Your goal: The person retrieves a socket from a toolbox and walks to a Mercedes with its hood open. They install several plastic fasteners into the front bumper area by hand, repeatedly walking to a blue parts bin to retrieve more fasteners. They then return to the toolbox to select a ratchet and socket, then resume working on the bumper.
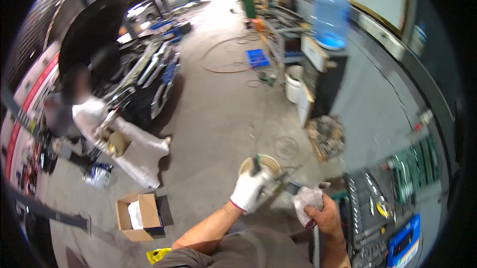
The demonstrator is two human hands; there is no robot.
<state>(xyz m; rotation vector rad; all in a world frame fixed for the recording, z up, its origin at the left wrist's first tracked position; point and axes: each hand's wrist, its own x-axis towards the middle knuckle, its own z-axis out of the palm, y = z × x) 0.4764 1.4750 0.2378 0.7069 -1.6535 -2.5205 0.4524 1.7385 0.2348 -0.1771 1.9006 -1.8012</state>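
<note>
My left hand (pixel 248 190) wears a white work glove with a dark red cuff edge. It reaches forward over a round thing with a cream rim (pixel 271 160), whose kind I cannot make out. Dark patches show at the glove's fingers; blur hides whether they grip the round thing or only overlap it. My right hand (pixel 325 214) is bare, its thumb and fingers closed on a second white work glove (pixel 307 203), bunched up with its dark cuff hanging low. To the right of this hand lies an opened tool case (pixel 368 203) with sockets and wrenches.
A cardboard box (pixel 130 222) stands open at lower left. Beyond it, a person in white (pixel 102 124) stands beside a car with its hood up (pixel 149 76). A water bottle (pixel 330 19) tops a dark cabinet (pixel 328 86) at right. A hose (pixel 218 69) loops across the floor.
</note>
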